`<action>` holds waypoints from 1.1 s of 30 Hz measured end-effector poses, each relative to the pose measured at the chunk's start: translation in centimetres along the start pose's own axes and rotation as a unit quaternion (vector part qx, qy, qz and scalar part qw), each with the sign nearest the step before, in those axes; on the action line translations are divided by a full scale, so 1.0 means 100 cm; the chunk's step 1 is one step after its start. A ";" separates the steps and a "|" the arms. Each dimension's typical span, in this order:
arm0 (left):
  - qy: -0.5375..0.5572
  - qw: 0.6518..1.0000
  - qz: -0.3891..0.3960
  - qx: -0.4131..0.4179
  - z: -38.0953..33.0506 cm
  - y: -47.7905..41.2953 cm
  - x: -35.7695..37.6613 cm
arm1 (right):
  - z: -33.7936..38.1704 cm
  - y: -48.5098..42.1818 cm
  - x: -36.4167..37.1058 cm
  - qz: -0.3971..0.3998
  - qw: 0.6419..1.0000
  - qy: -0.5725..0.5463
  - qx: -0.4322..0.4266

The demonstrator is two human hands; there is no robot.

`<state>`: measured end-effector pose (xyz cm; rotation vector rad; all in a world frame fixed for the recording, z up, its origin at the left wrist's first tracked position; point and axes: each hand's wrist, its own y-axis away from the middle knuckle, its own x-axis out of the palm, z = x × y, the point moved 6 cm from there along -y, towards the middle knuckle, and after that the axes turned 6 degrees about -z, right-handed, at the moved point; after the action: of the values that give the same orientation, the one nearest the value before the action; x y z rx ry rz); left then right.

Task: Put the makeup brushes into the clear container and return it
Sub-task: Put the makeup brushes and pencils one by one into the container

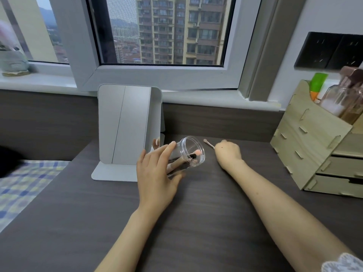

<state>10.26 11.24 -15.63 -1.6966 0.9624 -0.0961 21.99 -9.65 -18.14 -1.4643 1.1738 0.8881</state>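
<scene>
My left hand (pixel 157 171) grips the clear container (pixel 188 152), tilted with its open mouth pointing up and to the right, just above the dark desk (pixel 196 222). Several makeup brushes (pixel 184 157) lie inside it, their pink tips near the rim. My right hand (pixel 228 153) is closed around the handle of a thin makeup brush (pixel 208 143), whose small tip sticks out to the upper left, a little to the right of the container's mouth.
A grey standing mirror (pixel 127 124) rises right behind my left hand. A wooden drawer organiser (pixel 306 146) with bottles stands at the right edge of the desk. A checked bedcover (pixel 25 185) lies to the left, below the windowsill (pixel 49 83).
</scene>
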 end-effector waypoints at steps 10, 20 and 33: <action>0.024 0.999 -0.002 -0.022 -0.002 -0.001 -0.002 | -0.038 0.089 -0.130 -0.242 0.514 -0.817 0.100; 0.096 0.994 0.002 -0.053 -0.024 -0.001 -0.016 | 0.006 0.095 -0.145 -0.150 0.798 -0.583 -0.013; 0.032 0.998 0.054 0.023 -0.032 0.000 -0.010 | -0.109 0.180 -0.029 0.233 0.949 -0.186 0.101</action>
<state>7.91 9.38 -14.02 -1.6055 1.0901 -0.1017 3.34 -19.85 -17.70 -0.8137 1.2957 1.2601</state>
